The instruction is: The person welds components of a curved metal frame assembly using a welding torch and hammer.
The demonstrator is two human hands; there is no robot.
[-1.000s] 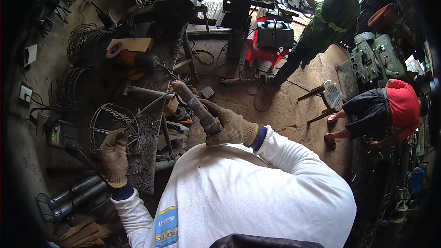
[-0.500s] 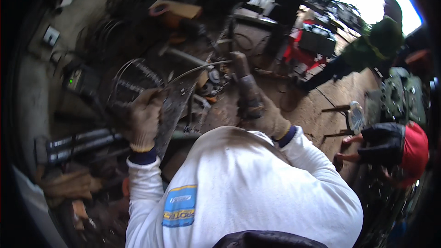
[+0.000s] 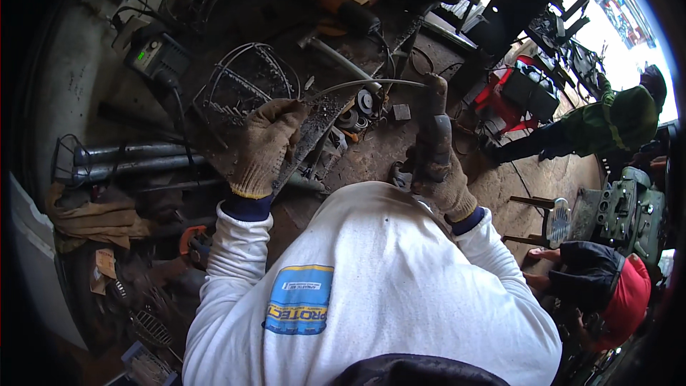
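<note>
At the far left, 2 grey pipes lie side by side on the cluttered floor, with a tan rag bunched just below them. Above them a small power unit shows a green light. Next to it sits a round wire cage, dark and rusty.

My left hand, in a worn tan glove, is closed around the near end of a thin curved metal rod, with the cage just behind my knuckles. The rod arcs up and to the right over the grimy workbench, above a few small black discs.

My right hand, also gloved, grips a dark, dirty tool handle that stands nearly upright, and the far end of the rod meets the top of that handle.

Further right, a person in green bends over near a red box. At the lower right, another person in a red cap crouches beside a green machine.
</note>
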